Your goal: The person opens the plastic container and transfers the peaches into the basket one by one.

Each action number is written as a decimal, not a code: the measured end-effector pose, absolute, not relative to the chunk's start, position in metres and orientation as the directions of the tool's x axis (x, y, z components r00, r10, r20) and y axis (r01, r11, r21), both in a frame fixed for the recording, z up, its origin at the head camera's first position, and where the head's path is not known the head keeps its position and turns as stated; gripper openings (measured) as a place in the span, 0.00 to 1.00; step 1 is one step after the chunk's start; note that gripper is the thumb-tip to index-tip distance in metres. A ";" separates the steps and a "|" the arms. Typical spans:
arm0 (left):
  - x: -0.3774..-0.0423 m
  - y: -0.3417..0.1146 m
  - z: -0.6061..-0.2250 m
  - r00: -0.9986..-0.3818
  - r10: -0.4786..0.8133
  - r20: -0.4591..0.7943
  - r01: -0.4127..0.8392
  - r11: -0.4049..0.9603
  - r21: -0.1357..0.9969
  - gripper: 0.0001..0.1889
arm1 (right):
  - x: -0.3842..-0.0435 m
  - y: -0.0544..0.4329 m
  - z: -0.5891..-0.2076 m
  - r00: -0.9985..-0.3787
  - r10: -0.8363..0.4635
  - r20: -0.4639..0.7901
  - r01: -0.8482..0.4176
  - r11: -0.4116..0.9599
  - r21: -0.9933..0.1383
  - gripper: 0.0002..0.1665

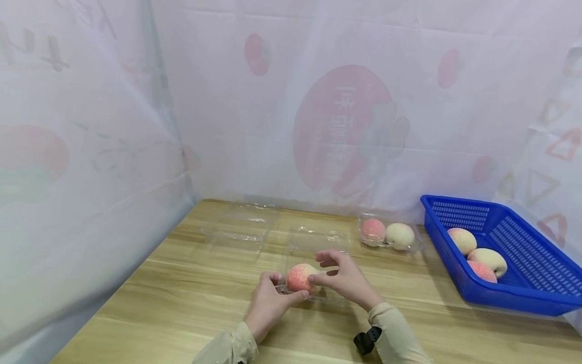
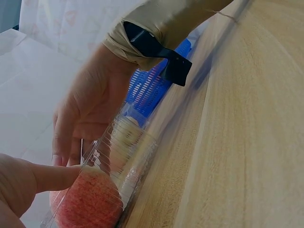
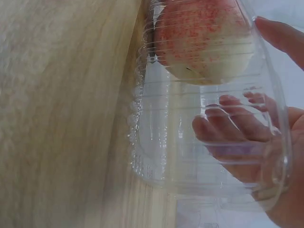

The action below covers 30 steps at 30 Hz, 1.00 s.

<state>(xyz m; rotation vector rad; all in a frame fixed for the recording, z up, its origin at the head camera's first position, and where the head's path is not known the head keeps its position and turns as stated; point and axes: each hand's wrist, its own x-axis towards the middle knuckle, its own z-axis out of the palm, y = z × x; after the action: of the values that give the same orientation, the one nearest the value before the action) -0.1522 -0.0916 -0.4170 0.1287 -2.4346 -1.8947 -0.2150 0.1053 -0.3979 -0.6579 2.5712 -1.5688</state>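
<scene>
On my feed the left hand (image 1: 269, 305) grips the left side of the clear plastic clamshell (image 3: 190, 183), thumb along its front. I read the right hand (image 1: 344, 278) as arched, fingers loosely parted, holding nothing. Pink-and-cream peach (image 1: 298, 278) sits in the clamshell's left half, between the thumbs.

Both forearms (image 1: 395, 328) are extended from the near side. The left hand (image 1: 270, 305) is held with its thumb (image 1: 296, 297) stretched rightward; the right hand (image 1: 345, 278), slightly farther, is held loosely curved, its fingers (image 1: 331, 256) parted from the thumb
</scene>
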 end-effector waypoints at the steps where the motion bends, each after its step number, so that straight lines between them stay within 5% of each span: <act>1: -0.152 -0.091 -0.417 -0.995 -0.100 -0.008 -0.032 0.244 0.969 0.39 | -0.215 0.105 -0.398 -0.905 -0.389 0.170 -0.329 0.390 -0.860 0.35; 30: -0.152 -0.091 -0.419 -0.995 -0.097 -0.001 -0.025 0.244 0.969 0.37 | -0.216 0.098 -0.401 -0.872 -0.464 0.157 -0.372 0.417 -0.829 0.36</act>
<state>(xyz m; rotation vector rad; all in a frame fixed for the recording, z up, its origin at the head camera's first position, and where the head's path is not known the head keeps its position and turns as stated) -0.1521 -0.0909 -0.4191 0.1193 -2.4308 -1.8918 -0.2163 0.0976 -0.4007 -0.7582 2.5617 -1.4610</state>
